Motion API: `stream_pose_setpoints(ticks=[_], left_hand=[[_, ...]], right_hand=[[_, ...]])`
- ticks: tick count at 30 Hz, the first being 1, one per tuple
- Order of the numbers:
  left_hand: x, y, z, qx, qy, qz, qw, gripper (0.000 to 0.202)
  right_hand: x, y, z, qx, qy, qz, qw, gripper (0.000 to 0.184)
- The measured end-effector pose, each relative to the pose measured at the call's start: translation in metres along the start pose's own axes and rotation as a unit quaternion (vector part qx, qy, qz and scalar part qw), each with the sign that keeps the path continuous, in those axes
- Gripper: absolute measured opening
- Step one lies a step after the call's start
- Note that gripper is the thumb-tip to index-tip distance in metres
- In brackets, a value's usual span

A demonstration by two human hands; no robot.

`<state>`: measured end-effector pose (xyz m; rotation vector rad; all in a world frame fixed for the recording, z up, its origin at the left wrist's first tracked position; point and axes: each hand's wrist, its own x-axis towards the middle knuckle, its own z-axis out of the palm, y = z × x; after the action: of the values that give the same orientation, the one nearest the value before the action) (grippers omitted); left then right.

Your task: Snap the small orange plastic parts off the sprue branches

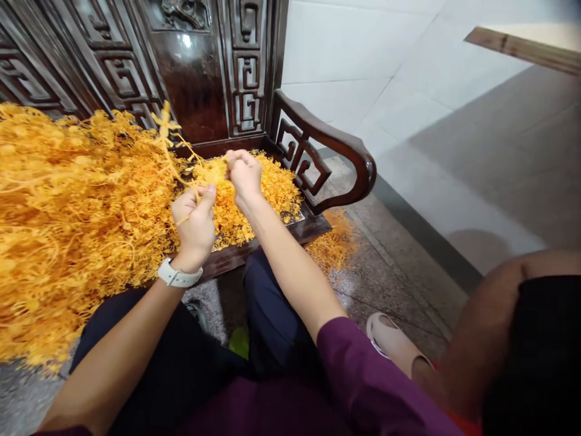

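Note:
A big heap of orange plastic sprigs (68, 212) covers the seat of a dark carved wooden bench (318, 163) in front of me. My left hand (194, 221), with a white watch on its wrist, is closed around a thin orange stem that rises up to a sprig tip (166, 121). My right hand (245, 172) is closed in a pinch on orange pieces above a smaller pile (272, 188) at the bench's right end. Both hands sit close together over the seat.
Some orange sprigs (333, 242) have spilled onto the speckled floor beside the bench. Another person's arm and dark clothing (512, 339) fill the lower right, with a pale slipper (393, 339) near it. A white tiled wall (363, 60) stands behind.

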<state>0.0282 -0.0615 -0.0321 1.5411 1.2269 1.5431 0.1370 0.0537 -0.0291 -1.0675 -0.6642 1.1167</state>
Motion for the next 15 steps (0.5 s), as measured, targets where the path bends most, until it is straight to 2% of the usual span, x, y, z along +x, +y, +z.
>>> stream_pose_setpoints(ticks=[2, 3, 4, 6, 8, 11, 13, 15], left_hand=[[-0.008, 0.006, -0.001, -0.032, 0.017, 0.018, 0.999, 0.047], [-0.009, 0.006, -0.001, -0.045, 0.031, 0.022, 0.998, 0.046], [-0.009, 0.004, -0.003, -0.045, 0.037, 0.025, 0.998, 0.045], [-0.002, -0.004, -0.007, -0.016, 0.052, 0.046, 0.997, 0.043], [0.009, -0.015, -0.012, 0.022, 0.061, 0.076, 0.995, 0.041], [0.022, -0.028, -0.016, 0.043, 0.082, 0.086, 0.992, 0.039], [0.027, -0.031, -0.014, 0.055, 0.098, 0.084, 0.990, 0.040], [0.029, -0.033, -0.011, 0.058, 0.102, 0.086, 0.989, 0.041]], right_hand=[[0.022, -0.002, -0.024, 0.008, 0.062, 0.012, 0.998, 0.031], [0.032, -0.001, -0.038, 0.012, 0.114, 0.012, 0.993, 0.030], [0.041, 0.001, -0.052, 0.010, 0.142, -0.012, 0.990, 0.027], [0.051, 0.006, -0.072, -0.006, 0.139, -0.029, 0.990, 0.019], [0.049, 0.011, -0.079, -0.038, 0.084, -0.039, 0.995, 0.024], [0.030, 0.010, -0.067, -0.098, -0.048, -0.089, 0.990, 0.028], [0.011, 0.005, -0.053, -0.125, -0.168, -0.114, 0.971, 0.040], [-0.008, -0.001, -0.040, -0.140, -0.299, -0.116, 0.937, 0.056]])
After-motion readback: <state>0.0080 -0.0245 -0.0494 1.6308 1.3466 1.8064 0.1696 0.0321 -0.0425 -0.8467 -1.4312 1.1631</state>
